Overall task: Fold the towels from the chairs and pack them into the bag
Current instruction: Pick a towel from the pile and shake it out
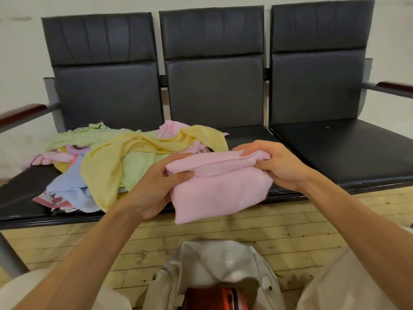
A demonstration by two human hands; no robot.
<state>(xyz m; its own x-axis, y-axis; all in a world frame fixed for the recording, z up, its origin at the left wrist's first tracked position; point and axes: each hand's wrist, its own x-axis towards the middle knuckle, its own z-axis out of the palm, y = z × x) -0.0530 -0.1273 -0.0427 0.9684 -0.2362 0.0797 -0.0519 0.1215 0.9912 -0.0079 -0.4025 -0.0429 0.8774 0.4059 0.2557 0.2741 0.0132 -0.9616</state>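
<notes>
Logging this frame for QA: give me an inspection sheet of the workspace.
Surface: row of three black padded bench seats.
Job's things: folded pink terry towel held above seat edge; loose pile of yellow, green, blue and pink towels on left and middle seats; open cream fabric bag on pale wooden plank floor, red-orange item inside.
Clutter: nothing seen.
Grippers: left hand grips towel's left end; right hand pinches its right end.
Cables: nothing seen.
Surroundings: white wall behind.
</notes>
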